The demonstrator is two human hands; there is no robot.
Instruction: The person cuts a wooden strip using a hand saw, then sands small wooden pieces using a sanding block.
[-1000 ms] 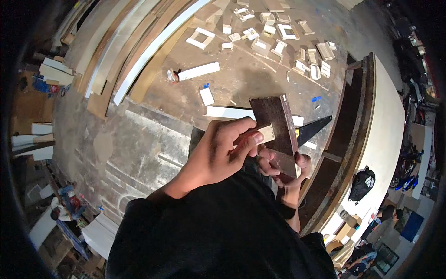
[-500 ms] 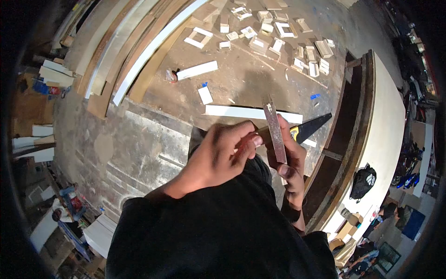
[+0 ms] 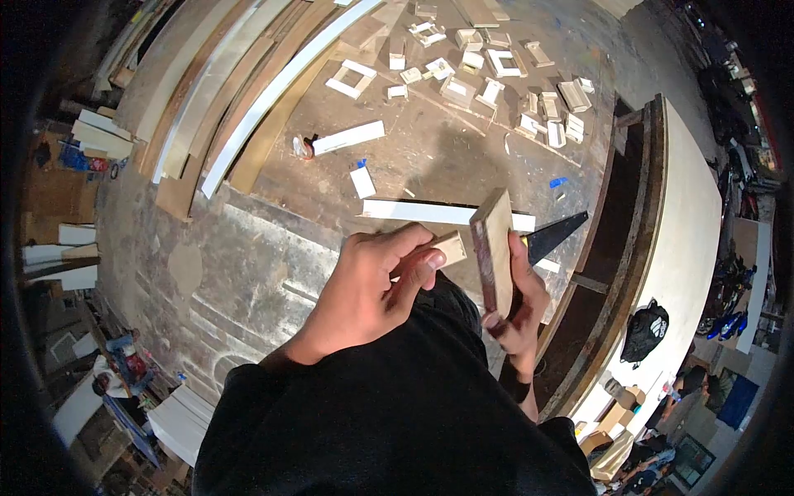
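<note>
Head view: the left hand pinches a small wood block on the near side of the white strip. The right hand grips a dark-edged board that covers part of the strip. Block and board stand apart. Current step appears to be positioning both pieces; the next move calls for steady grips. Near the strip's right end lies a black blade, partly obstructed by the right hand; box-like wooden pieces lie beyond the strip.
</note>
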